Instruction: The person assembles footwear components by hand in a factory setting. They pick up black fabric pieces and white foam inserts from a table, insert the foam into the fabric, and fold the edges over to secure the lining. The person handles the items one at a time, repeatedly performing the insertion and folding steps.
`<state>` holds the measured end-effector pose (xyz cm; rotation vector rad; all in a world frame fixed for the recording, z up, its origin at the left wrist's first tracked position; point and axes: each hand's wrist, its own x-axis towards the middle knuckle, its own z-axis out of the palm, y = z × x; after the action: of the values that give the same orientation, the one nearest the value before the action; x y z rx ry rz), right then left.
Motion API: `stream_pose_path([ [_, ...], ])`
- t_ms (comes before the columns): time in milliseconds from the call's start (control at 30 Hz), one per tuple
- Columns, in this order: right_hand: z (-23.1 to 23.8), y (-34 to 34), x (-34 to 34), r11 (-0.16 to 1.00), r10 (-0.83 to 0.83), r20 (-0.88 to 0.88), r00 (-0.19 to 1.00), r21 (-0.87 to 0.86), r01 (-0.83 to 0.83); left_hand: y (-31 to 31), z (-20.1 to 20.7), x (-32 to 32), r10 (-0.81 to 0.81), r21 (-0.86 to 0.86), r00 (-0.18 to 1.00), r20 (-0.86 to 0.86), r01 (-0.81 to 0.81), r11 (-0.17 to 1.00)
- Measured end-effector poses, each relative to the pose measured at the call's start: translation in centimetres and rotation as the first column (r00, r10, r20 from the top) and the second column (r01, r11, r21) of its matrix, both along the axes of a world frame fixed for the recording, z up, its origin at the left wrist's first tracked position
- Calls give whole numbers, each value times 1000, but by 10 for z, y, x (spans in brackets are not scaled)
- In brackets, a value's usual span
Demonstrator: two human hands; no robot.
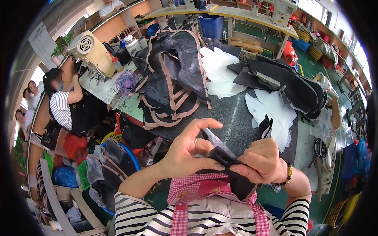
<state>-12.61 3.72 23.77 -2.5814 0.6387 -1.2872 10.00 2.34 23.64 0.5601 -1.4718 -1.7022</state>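
Note:
A black cut piece of leather-like material (220,158), folded over at its upper edge, is held in front of my apron. Against its left side my left hand (189,151) pinches it with the thumb, index finger raised and bent. My right hand (262,159) grips the other side, thumb pressed on the fold and fingers curled. The lower part of the piece hangs over the pink checked apron (201,188). Beyond my hands, a pile of black pieces with tan zigzag-edged strips (173,74) lies on the dark speckled tabletop (228,112).
White thin cut pieces (271,114) lie right of centre, more white pieces (220,70) farther back. Stacked black pieces (291,84) sit at the far right. A purple fan (126,82) and a sewing machine (91,53) stand left, near a seated co-worker (63,98). Scissors (318,151) lie at right.

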Motion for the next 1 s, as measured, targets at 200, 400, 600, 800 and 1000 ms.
stream_pose_path([
  [200, 0, -1, 0, 999, 25, 1, 1000, 29, -25, -5, 0, 9, 15, -355, 975, 220, 65, 933],
  [400, -4, -3, 2, 1000, -6, 4, 1000, 17, 6, 8, 0, 5, 256, -554, 951, 172, -121, 824],
  [600, 0, 0, 6, 999, -38, -33, 999, 30, 39, 5, -9, 7, 324, -743, 943, 78, -161, 649],
  [800, -4, 2, 5, 994, -103, -36, 994, 30, 104, 0, -4, 5, 345, -830, 931, 121, -96, 550],
  [1000, -5, 1, 5, 994, -110, -33, 993, 11, 110, 0, -2, 5, 317, -649, 927, 199, -118, 752],
])
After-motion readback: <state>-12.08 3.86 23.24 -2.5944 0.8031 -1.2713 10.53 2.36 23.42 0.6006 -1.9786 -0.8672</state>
